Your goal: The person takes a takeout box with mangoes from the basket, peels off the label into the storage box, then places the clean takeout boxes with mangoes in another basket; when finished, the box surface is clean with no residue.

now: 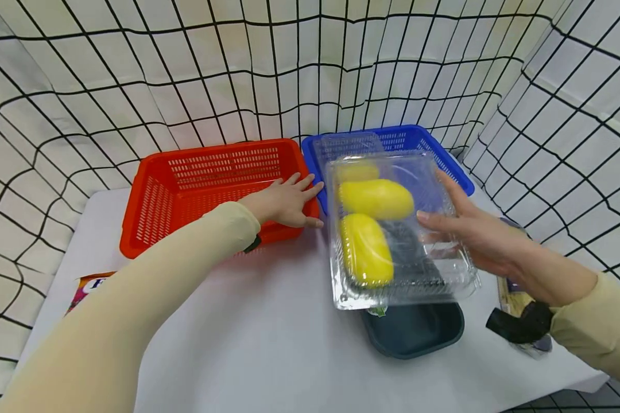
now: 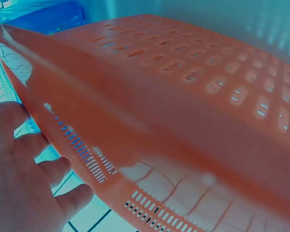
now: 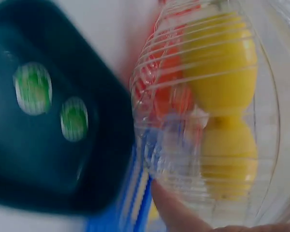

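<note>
My right hand (image 1: 483,235) grips the right side of a clear plastic box (image 1: 408,289), which is tilted above the table. Yellow oval fruits (image 1: 376,199), mango-like, show in its left half; the right wrist view has two of them (image 3: 217,63) behind the ribbed clear wall. With fingers spread, my left hand (image 1: 284,203) is at the right end of a red basket (image 1: 214,148). In the left wrist view its fingers (image 2: 55,171) lie along the basket's edge. Behind the clear box stands a blue basket (image 1: 400,137), partly hidden.
Below the box sits a dark green tray (image 1: 413,338) holding small green-and-white items (image 3: 33,89). A red packet (image 1: 85,287) lies at the left, partly behind my sleeve. Packets (image 1: 516,298) lie under my right forearm. Black wire mesh (image 1: 227,74) surrounds the white table (image 1: 248,344).
</note>
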### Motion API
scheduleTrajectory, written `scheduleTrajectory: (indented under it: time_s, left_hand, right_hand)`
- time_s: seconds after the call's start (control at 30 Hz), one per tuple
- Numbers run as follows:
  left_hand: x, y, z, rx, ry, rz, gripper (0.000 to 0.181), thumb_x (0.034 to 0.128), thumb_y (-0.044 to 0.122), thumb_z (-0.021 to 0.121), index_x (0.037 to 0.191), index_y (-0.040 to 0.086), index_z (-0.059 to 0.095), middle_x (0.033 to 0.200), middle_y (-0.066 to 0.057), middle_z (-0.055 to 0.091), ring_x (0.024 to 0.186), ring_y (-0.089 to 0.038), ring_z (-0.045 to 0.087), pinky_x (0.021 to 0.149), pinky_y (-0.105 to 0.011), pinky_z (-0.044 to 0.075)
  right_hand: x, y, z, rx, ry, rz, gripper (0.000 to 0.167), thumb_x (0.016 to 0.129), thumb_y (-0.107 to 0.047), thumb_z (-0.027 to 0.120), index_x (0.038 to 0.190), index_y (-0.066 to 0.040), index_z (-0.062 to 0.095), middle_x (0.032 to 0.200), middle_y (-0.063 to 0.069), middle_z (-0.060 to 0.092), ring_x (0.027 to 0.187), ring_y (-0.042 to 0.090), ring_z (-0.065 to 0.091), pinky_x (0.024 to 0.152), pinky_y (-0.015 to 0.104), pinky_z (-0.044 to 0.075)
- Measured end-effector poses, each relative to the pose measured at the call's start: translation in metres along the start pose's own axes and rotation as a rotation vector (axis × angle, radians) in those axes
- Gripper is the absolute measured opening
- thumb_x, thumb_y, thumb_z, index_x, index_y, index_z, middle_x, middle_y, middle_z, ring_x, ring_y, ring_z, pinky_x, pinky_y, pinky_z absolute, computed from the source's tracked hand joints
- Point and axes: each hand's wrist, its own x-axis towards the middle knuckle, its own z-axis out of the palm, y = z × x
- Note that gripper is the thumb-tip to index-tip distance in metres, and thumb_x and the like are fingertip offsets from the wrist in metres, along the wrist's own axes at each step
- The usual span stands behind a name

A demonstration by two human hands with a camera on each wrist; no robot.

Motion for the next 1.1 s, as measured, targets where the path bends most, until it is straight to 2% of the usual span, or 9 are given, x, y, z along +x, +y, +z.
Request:
scheduleTrajectory:
  time_s: [0.2,0.37,0.5,0.57,0.77,0.83,0.93,1.03,1.1]
  left_hand:
    - [-0.001,0.002,0.004,-0.038,0.009,-0.019,0.096,0.0965,0.068,0.047,0.166,0.022,-0.001,0.174,-0.008,-0.008,0.160,-0.042,-0.005,0.127,-0.063,0.002]
    - [-0.001,0.004,0.005,-0.065,0.014,-0.034,0.096,0.0964,0.068,0.047,0.166,0.023,-0.002,0.174,-0.007,-0.008,0.160,-0.041,-0.006,0.127,-0.063,-0.001]
    - [-0.002,0.007,0.004,-0.071,0.008,-0.046,0.095,0.0967,0.068,0.046,0.166,0.025,-0.002,0.174,-0.006,-0.008,0.160,-0.041,-0.007,0.128,-0.063,-0.001]
    - [-0.001,0.008,0.005,-0.064,0.004,-0.048,0.095,0.0970,0.068,0.045,0.166,0.025,-0.003,0.174,-0.005,-0.009,0.160,-0.041,-0.007,0.128,-0.062,-0.001]
    - [-0.003,0.010,0.004,-0.070,0.001,-0.046,0.094,0.0976,0.068,0.045,0.165,0.026,-0.004,0.174,-0.004,-0.010,0.160,-0.040,-0.008,0.128,-0.062,-0.003]
    - [-0.004,0.011,0.004,-0.072,0.001,-0.048,0.094,0.0976,0.068,0.045,0.165,0.026,-0.005,0.174,-0.004,-0.010,0.160,-0.040,-0.008,0.128,-0.061,-0.003]
    - [-0.006,0.010,0.004,-0.069,0.004,-0.052,0.094,0.0975,0.068,0.044,0.165,0.025,-0.005,0.174,-0.004,-0.010,0.160,-0.040,-0.007,0.128,-0.061,-0.002]
    - [-0.007,0.009,0.005,-0.069,0.006,-0.059,0.094,0.0975,0.069,0.044,0.165,0.025,-0.005,0.174,-0.004,-0.010,0.160,-0.040,-0.007,0.128,-0.061,-0.002]
    - [-0.008,0.008,0.006,-0.072,0.004,-0.065,0.094,0.0976,0.069,0.044,0.165,0.025,-0.005,0.174,-0.004,-0.011,0.160,-0.040,-0.007,0.128,-0.061,-0.002]
  right_hand:
    - [0.027,0.002,-0.059,0.071,0.114,0.001,0.092,0.106,-0.037,0.052,0.150,-0.061,-0.025,0.167,0.025,0.005,0.133,0.037,0.050,0.089,0.032,0.060]
    - [0.051,0.001,-0.104,0.154,0.214,0.017,0.098,0.103,-0.038,0.058,0.145,-0.067,-0.026,0.170,0.017,-0.018,0.149,0.047,0.027,0.078,0.029,0.062]
    - [0.068,0.003,-0.133,0.170,0.289,-0.007,0.102,0.101,-0.033,0.062,0.146,-0.067,-0.022,0.171,0.008,-0.023,0.116,0.021,0.062,0.071,0.028,0.063]
    - [0.075,0.005,-0.144,0.157,0.312,-0.014,0.103,0.101,-0.032,0.063,0.146,-0.068,-0.021,0.171,0.007,-0.022,0.093,0.006,0.065,0.069,0.028,0.063]
    - [0.094,0.010,-0.167,0.188,0.314,-0.046,0.105,0.099,-0.023,0.066,0.148,-0.068,-0.015,0.172,0.003,-0.018,0.083,0.005,0.067,0.064,0.028,0.063]
    - [0.100,0.011,-0.173,0.155,0.297,-0.037,0.105,0.100,-0.023,0.066,0.147,-0.069,-0.016,0.172,0.003,-0.019,0.090,0.006,0.066,0.066,0.028,0.063]
    - [0.108,0.012,-0.179,0.027,0.255,0.004,0.102,0.102,-0.030,0.061,0.144,-0.069,-0.024,0.168,0.004,-0.031,0.124,0.027,0.058,0.073,0.027,0.062]
    - [0.117,0.014,-0.180,-0.077,0.218,0.041,0.100,0.103,-0.037,0.057,0.142,-0.068,-0.030,0.166,0.010,-0.034,0.129,0.027,0.053,0.080,0.027,0.060]
    - [0.122,0.014,-0.180,-0.106,0.203,0.052,0.099,0.104,-0.039,0.056,0.142,-0.067,-0.031,0.166,0.013,-0.033,0.120,0.020,0.059,0.085,0.027,0.060]
